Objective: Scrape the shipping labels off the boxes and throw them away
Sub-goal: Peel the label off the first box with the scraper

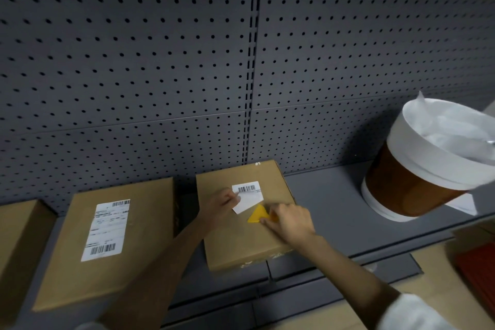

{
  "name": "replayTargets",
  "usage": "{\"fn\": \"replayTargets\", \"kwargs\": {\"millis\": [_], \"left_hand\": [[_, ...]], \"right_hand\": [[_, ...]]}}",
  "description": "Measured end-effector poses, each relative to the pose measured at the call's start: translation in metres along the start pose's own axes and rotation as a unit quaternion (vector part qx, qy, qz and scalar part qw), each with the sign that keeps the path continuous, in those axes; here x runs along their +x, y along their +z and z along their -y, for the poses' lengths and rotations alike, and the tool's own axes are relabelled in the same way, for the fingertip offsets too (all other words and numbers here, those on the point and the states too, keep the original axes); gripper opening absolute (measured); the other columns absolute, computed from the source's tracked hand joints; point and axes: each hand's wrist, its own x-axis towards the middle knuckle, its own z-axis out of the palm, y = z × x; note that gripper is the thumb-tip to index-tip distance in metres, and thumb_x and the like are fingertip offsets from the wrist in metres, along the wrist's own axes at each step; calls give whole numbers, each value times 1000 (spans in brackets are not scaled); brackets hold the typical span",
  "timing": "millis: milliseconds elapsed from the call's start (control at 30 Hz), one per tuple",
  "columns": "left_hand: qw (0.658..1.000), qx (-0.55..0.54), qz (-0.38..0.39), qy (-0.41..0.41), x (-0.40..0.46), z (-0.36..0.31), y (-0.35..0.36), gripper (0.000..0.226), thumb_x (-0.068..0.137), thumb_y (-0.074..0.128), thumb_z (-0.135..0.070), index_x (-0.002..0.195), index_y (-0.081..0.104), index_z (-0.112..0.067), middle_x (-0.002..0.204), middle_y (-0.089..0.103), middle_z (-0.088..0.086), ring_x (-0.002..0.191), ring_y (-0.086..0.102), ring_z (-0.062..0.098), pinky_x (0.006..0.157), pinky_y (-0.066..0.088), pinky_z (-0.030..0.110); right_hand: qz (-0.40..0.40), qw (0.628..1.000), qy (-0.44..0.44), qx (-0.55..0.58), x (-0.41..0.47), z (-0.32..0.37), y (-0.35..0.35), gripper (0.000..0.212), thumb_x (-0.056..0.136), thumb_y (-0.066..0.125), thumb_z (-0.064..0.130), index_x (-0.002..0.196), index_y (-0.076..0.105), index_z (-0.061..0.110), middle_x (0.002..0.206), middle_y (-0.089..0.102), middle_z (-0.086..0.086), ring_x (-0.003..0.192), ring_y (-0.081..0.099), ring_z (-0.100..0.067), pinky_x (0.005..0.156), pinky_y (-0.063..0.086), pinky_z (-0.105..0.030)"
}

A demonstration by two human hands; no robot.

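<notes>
A flat cardboard box (241, 238) lies on the grey shelf in the middle. Its white shipping label (249, 195) is partly peeled, with the lower part folded up so its blank back shows. My left hand (221, 206) pinches the lifted left edge of that label. My right hand (290, 222) holds a yellow triangular scraper (257, 215) flat on the box, its tip pointing at the label's lower edge. A second box (80, 270) to the left bears a whole printed label (105, 229).
A brown bin (401, 190) lined with a white bag stands on the shelf at the right, its mouth tilted toward me. A third box (18, 236) sits at the far left. Grey pegboard (160, 61) backs the shelf. Something red (479, 270) lies low right.
</notes>
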Motion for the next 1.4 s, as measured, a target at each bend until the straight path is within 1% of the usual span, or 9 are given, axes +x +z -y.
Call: {"fn": "replayTargets", "kwargs": {"millis": [100, 167, 267, 367, 467, 633, 900, 1200, 1400], "left_hand": [[998, 18, 63, 8, -6, -4, -10, 8, 86, 63, -23, 87, 63, -14, 82, 60, -8, 78, 56, 6, 63, 43, 5], [987, 116, 106, 40, -3, -4, -12, 29, 78, 70, -36, 94, 66, -12, 89, 64, -6, 82, 58, 5, 70, 45, 10], [974, 214, 50, 62, 4, -2, -2, 50, 73, 60, -53, 95, 64, -8, 99, 65, 12, 90, 59, 23, 76, 47, 38], [974, 218, 0, 58, 7, -1, 4, 35, 87, 57, -35, 109, 60, -7, 107, 64, 13, 96, 58, 24, 78, 43, 32], [961, 263, -2, 83, 11, -3, 0, 39, 86, 54, -35, 116, 59, -10, 113, 65, 12, 102, 60, 28, 86, 48, 34], [952, 287, -15, 102, 10, -3, 2, 26, 81, 50, -36, 81, 56, -11, 80, 62, 11, 76, 57, 26, 66, 48, 37], [932, 341, -34, 116, 7, -5, 6, 20, 85, 48, -31, 95, 55, -16, 95, 64, 10, 90, 57, 28, 65, 39, 32], [950, 296, -30, 94, 2, -9, 2, 24, 87, 48, -31, 107, 58, -22, 98, 67, 8, 90, 60, 27, 68, 41, 31], [962, 258, -48, 76, 3, -5, 1, 14, 89, 47, -28, 89, 55, -16, 86, 65, 10, 75, 56, 24, 61, 30, 27]], "right_hand": [[-1, 1000, -3, 10, -1, 2, 2, 40, 91, 45, 55, 97, 59, 18, 99, 69, -6, 93, 64, -25, 66, 36, -30], [-4, 1000, -8, 5, -2, 3, 1, 40, 91, 44, 55, 98, 59, 18, 99, 70, -6, 93, 65, -25, 66, 36, -30], [-6, 1000, -16, -9, -3, 5, -2, 39, 93, 43, 53, 100, 58, 18, 100, 69, -7, 92, 65, -26, 65, 37, -30], [6, 999, -28, -17, -6, 5, -2, 39, 95, 40, 49, 114, 52, 16, 105, 68, -10, 91, 66, -29, 66, 42, -32], [29, 999, -26, 9, -12, 4, 0, 42, 97, 40, 40, 131, 41, 14, 131, 52, -10, 99, 63, -35, 74, 49, -37], [38, 999, -36, -1, -22, 1, -4, 41, 99, 36, 39, 134, 37, 19, 130, 53, -8, 97, 63, -35, 75, 51, -37], [58, 997, -46, 12, -6, 28, -7, 29, 99, 34, 19, 123, 45, 7, 121, 52, -17, 93, 63, -39, 72, 45, -41], [41, 997, -59, 9, -4, 21, -7, 27, 99, 37, 25, 112, 56, 12, 120, 54, -13, 91, 63, -34, 75, 48, -36], [61, 996, -63, 7, -11, 9, -9, 30, 99, 37, 28, 120, 54, 15, 126, 50, -10, 98, 61, -34, 82, 48, -37]]}}
